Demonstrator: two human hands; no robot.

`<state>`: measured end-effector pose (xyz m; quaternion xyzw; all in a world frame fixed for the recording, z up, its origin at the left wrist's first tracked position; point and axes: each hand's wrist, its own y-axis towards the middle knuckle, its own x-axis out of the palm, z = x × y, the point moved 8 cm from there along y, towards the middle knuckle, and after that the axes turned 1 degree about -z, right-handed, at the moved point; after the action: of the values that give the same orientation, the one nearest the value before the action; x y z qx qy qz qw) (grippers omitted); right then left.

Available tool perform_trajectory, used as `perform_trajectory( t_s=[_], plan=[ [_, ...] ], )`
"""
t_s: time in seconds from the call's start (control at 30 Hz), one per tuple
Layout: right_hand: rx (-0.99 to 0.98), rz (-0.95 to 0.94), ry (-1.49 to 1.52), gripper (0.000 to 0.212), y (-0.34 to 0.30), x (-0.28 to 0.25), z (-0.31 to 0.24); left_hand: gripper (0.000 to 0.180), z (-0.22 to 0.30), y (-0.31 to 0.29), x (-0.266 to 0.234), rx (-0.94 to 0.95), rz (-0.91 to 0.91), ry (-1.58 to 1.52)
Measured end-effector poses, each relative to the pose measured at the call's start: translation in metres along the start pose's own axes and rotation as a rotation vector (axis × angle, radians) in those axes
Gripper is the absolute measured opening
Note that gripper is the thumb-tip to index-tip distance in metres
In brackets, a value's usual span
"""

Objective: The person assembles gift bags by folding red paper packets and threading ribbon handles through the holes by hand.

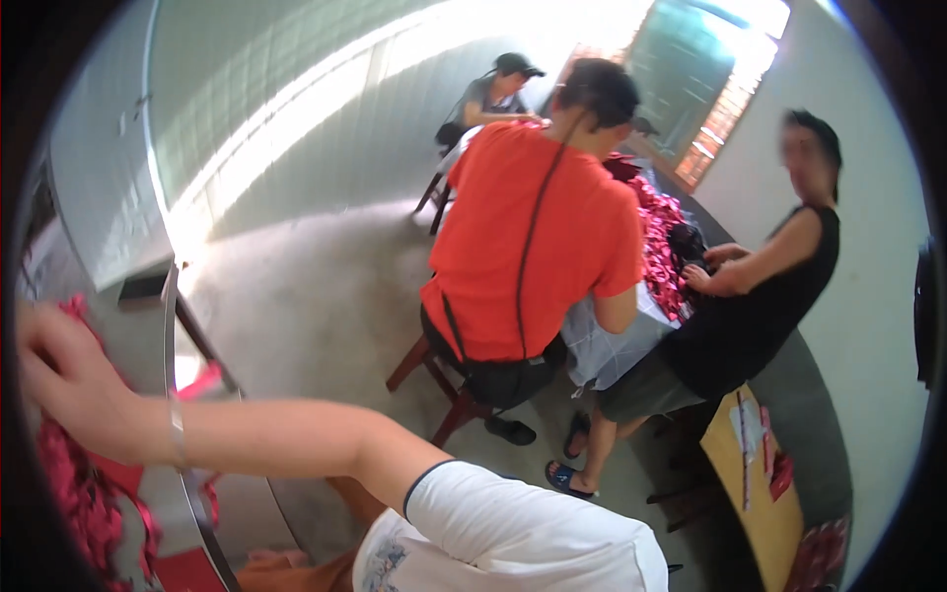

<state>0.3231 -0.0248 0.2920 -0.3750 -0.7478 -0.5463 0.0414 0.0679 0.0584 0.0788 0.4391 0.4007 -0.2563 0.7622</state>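
Red strips (84,508), shiny, loose: handling apparently in hand; next move would seem to call for a light pinch.
Location: on table surface (197,518), inside its edge, below right hand (79,385). Fingers curled, blurred; whether gripping cannot be told. Left hand unseen.

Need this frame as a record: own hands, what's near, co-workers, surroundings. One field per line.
Right hand: far left, fingers curled; grip contents unclear
Left hand: not in view
Near right hand: red shiny ribbon-like material
Right wrist: pale band
Co-workers: person in orange-red shirt, seated on stool; person in black sleeveless top; person in cap at back
Far table: red shiny heap
Wall: window
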Motion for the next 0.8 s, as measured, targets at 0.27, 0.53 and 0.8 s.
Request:
perform_trajectory(
  t_s=[0.27,0.53,0.8],
  plan=[
    [0.386,0.136,-0.683,0.006,-0.128,-0.194,-0.032,0.053,-0.003,-0.003,0.024,-0.012,-0.067,0.075],
    [0.592,0.322,-1.117,0.018,-0.283,-0.336,-0.062,0.053,0.011,0.005,0.020,0.029,-0.043,0.083],
    [0.995,0.502,-0.854,0.016,-0.389,-0.369,-0.060,0.054,0.012,0.004,0.020,-0.011,-0.077,0.215]
  ],
)
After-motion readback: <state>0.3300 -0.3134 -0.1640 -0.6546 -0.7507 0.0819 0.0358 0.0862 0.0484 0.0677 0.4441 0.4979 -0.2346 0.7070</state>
